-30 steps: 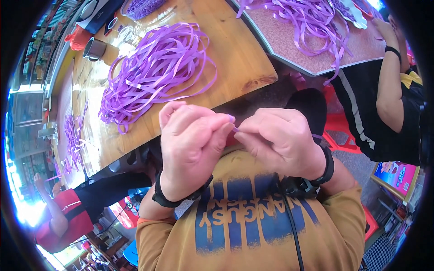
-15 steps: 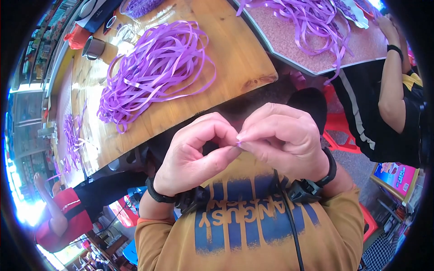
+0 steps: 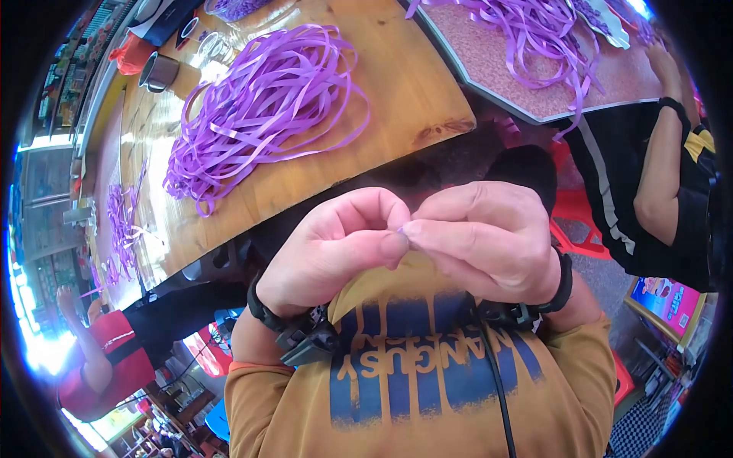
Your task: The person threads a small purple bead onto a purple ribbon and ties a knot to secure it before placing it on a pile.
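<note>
In front of my chest, both hands meet at the fingertips over a tiny purple bit [image 3: 402, 229]. Most of it is covered, so its exact kind and shape cannot be made out. My left hand [image 3: 340, 248] is closed in a pinch, thumb against the bent index finger. From the other side my right hand [image 3: 489, 240] pinches at the same spot with thumb and fingers together. Just beyond the hands, a big loose heap of purple ribbon [image 3: 267, 107] lies on the wooden table [image 3: 427, 91].
A metal mug [image 3: 159, 72], a clear cup [image 3: 216, 47] and a tub of purple pieces [image 3: 240, 8] stand farther back. At right, more purple ribbon [image 3: 527, 38] covers part of a pink-topped table [image 3: 611, 76], where another person's arm [image 3: 663, 168] reaches. Someone in red [image 3: 107, 359] sits at left.
My left thumb has moved up against the index finger, closing the rounder gap between them. The right fingers have straightened and pressed closer. The hands stay at the same place.
</note>
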Motion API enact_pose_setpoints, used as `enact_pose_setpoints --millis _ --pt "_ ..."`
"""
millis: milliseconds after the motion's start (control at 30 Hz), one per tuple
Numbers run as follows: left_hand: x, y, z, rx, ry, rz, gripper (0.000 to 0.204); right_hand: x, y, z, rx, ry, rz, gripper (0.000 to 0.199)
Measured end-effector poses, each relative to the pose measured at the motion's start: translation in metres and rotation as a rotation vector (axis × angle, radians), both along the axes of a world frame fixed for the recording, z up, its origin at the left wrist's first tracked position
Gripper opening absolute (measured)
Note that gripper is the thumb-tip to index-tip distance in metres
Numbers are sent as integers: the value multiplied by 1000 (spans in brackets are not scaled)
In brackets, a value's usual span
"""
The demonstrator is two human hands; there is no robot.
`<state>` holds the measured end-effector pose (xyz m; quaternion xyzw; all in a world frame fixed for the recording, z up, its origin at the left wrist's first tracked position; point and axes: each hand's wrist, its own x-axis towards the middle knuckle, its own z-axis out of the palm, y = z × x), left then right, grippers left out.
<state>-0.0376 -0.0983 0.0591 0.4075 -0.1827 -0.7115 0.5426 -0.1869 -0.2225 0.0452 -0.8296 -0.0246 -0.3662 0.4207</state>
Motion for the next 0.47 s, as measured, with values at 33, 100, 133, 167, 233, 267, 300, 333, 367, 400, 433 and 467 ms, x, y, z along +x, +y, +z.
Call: enact_pose_setpoints --millis 33,100,133,167,233,267,300,333,367,400,433,467 --pt "-1 1 0 10 -55 38 11 2 0 -1 -33 -43 -30 25" --pt "-1 2 1 1 -125 50 11 4 0 -4 6 -48 -30 25" --pt "-1 2 2 -10 -197 63 10 5 0 -6 43 -53 -29 25" --pt "-3 1 7 -9 -197 64 10 5 0 -8 44 -54 -28 25" --pt "-9 -2 16 65 -373 149 9 5 1 -10 170 -42 -7 26" --pt "-9 -1 15 63 -376 150 9 6 2 -11 167 -45 -6 26" --pt "-9 0 12 -70 -630 139 9 8 2 -12 190 -54 -22 26" --pt "-9 0 10 -206 -883 125 9 9 3 -11 211 -64 -40 27" --pt "-10 0 9 -284 -910 157 12 11 4 -10 207 -68 -40 27" --pt "-11 0 9 -289 -914 157 12 13 5 -9 251 -37 -81 27" --pt "-12 0 8 -344 -1028 197 13 14 7 -7 294 -6 -122 27" --pt "-14 0 7 -398 -1142 238 14 14 6 -6 289 -10 -123 27"
